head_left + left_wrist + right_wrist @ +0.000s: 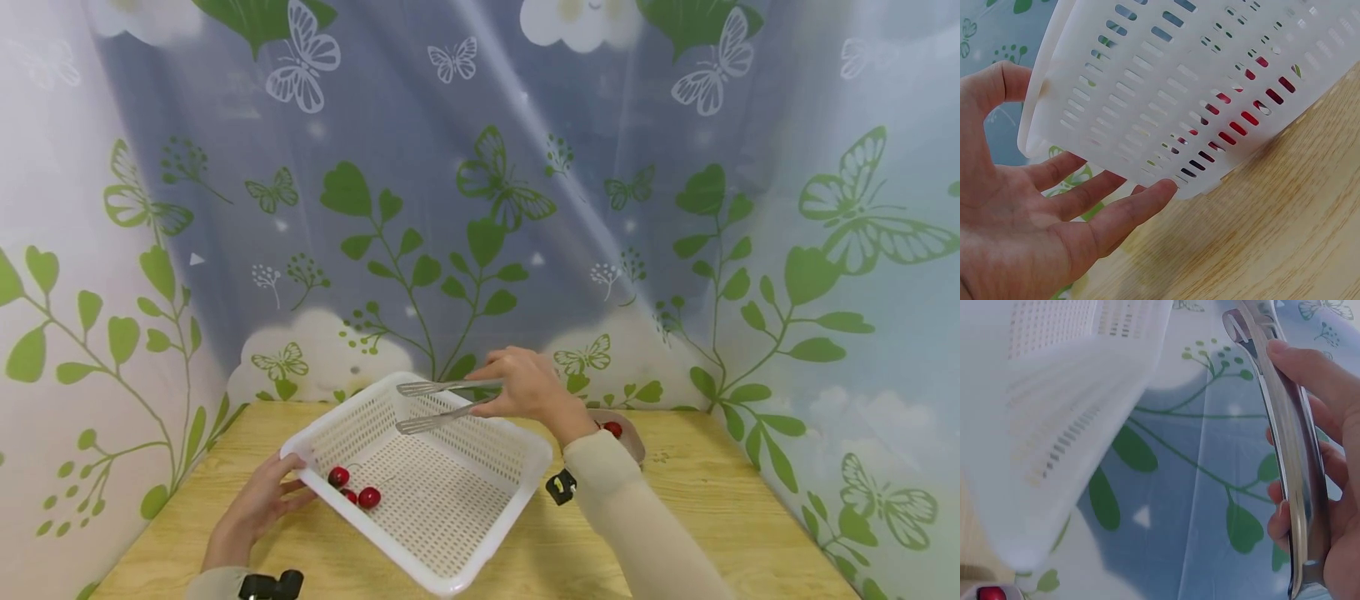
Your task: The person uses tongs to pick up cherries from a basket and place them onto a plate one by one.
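Observation:
My left hand [262,497] holds the white plastic basket [501,533] at its left corner. In the left wrist view the thumb lies at the rim while fingers [1141,209] reach under the basket's slotted side. My right hand [528,387] grips metal tongs [1300,469]. Their two arms are spread apart over the far side of the basket, with nothing between the tips. Red cherries [369,497] lie together inside, in the basket's left part, and show as red through the slots in the left wrist view.
Behind the right wrist, a small bowl [633,442] with a red cherry [612,429] in it is partly hidden by the arm. Everything stands on a wood-grain table [720,492]. A curtain [480,275] printed with leaves and butterflies closes off the back and both sides.

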`<action>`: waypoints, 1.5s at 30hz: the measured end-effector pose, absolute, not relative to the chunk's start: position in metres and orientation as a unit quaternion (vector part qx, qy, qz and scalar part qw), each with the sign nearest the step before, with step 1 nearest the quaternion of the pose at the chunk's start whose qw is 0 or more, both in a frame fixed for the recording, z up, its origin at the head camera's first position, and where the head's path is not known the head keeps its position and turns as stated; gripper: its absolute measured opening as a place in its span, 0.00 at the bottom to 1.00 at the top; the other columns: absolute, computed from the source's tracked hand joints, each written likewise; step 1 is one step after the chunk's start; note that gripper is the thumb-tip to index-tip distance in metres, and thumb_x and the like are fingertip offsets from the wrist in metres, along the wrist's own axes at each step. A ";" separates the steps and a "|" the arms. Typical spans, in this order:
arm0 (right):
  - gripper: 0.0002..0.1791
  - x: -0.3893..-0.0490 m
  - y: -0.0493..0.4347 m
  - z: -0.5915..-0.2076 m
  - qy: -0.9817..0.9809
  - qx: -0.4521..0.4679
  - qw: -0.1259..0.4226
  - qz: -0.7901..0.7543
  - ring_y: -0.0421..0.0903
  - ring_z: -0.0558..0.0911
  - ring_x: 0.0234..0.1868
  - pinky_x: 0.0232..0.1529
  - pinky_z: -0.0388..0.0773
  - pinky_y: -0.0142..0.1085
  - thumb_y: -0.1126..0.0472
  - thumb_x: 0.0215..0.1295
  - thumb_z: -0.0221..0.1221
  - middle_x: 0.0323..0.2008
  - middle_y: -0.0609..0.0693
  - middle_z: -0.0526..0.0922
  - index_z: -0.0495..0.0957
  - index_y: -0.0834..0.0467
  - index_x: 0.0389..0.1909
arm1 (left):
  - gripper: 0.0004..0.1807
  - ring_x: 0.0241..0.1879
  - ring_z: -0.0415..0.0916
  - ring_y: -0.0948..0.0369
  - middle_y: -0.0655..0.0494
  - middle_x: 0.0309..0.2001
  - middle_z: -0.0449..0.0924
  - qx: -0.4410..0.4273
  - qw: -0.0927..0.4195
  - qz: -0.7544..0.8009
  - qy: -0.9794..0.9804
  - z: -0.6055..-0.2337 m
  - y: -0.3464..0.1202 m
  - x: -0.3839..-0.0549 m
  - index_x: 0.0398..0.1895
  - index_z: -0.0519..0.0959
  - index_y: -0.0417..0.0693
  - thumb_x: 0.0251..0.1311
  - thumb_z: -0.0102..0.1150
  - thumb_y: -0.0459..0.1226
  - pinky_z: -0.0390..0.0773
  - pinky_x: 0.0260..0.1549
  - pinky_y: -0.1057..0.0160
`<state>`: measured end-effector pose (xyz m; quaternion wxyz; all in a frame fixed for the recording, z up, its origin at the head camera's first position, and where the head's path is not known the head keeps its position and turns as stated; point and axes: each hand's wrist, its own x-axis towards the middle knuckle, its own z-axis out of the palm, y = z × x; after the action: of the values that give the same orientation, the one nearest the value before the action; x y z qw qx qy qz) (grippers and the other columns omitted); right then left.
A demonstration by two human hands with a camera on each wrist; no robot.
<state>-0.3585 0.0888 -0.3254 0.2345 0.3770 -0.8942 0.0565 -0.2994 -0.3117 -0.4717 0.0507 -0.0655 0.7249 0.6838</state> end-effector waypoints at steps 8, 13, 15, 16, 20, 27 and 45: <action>0.26 -0.366 0.062 -0.335 -0.906 0.361 0.212 0.054 0.42 0.81 0.36 0.17 0.51 0.26 0.34 0.51 0.73 0.49 0.39 0.88 0.88 0.35 0.52 | 0.33 0.56 0.74 0.51 0.39 0.66 0.67 -0.065 0.054 0.687 0.721 -0.472 -0.313 -0.302 0.78 0.54 0.39 0.74 0.44 0.41 0.85 0.56 0.54; 0.25 -0.366 0.046 -0.339 -0.909 0.363 0.198 0.047 0.41 0.82 0.34 0.16 0.54 0.28 0.34 0.52 0.73 0.49 0.38 0.88 0.88 0.35 0.52 | 0.33 0.56 0.74 0.52 0.39 0.66 0.67 -0.064 0.052 0.687 0.722 -0.471 -0.314 -0.301 0.78 0.54 0.39 0.74 0.44 0.41 0.85 0.55 0.54; 0.26 -0.367 0.039 -0.340 -0.910 0.363 0.198 0.040 0.41 0.84 0.37 0.16 0.57 0.27 0.33 0.51 0.73 0.49 0.37 0.88 0.88 0.35 0.52 | 0.33 0.55 0.74 0.52 0.39 0.66 0.67 -0.064 0.052 0.687 0.722 -0.470 -0.315 -0.300 0.78 0.54 0.39 0.74 0.44 0.41 0.85 0.55 0.55; 0.26 -0.367 0.035 -0.341 -0.909 0.364 0.199 0.036 0.41 0.84 0.38 0.16 0.58 0.27 0.33 0.51 0.73 0.48 0.36 0.88 0.88 0.34 0.51 | 0.33 0.55 0.74 0.52 0.40 0.65 0.67 -0.064 0.051 0.687 0.722 -0.469 -0.315 -0.300 0.78 0.54 0.39 0.74 0.44 0.41 0.85 0.54 0.55; 0.26 -0.368 0.021 -0.345 -0.911 0.362 0.197 0.017 0.38 0.83 0.37 0.16 0.59 0.26 0.30 0.51 0.72 0.45 0.34 0.86 0.87 0.32 0.51 | 0.33 0.55 0.74 0.52 0.41 0.64 0.68 -0.066 0.052 0.688 0.720 -0.468 -0.315 -0.299 0.78 0.54 0.39 0.74 0.44 0.41 0.85 0.54 0.56; 0.25 -0.368 -0.001 -0.351 -0.918 0.356 0.176 0.022 0.40 0.86 0.45 0.16 0.57 0.26 0.31 0.52 0.71 0.54 0.35 0.86 0.87 0.31 0.52 | 0.33 0.55 0.74 0.52 0.40 0.64 0.67 -0.069 0.049 0.691 0.717 -0.470 -0.313 -0.298 0.77 0.55 0.38 0.73 0.44 0.40 0.86 0.54 0.56; 0.20 -0.370 -0.037 -0.392 -0.919 0.356 0.168 -0.003 0.37 0.84 0.40 0.21 0.72 0.28 0.32 0.54 0.70 0.44 0.32 0.85 0.87 0.29 0.49 | 0.34 0.58 0.72 0.49 0.36 0.70 0.60 -0.069 0.057 0.693 0.715 -0.471 -0.310 -0.298 0.79 0.52 0.40 0.74 0.44 0.41 0.84 0.54 0.56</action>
<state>-0.3695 -0.0366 -0.3919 0.1677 0.3561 -0.9193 -0.0031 -0.2977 -0.3100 -0.4708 0.0567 -0.0693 0.7149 0.6934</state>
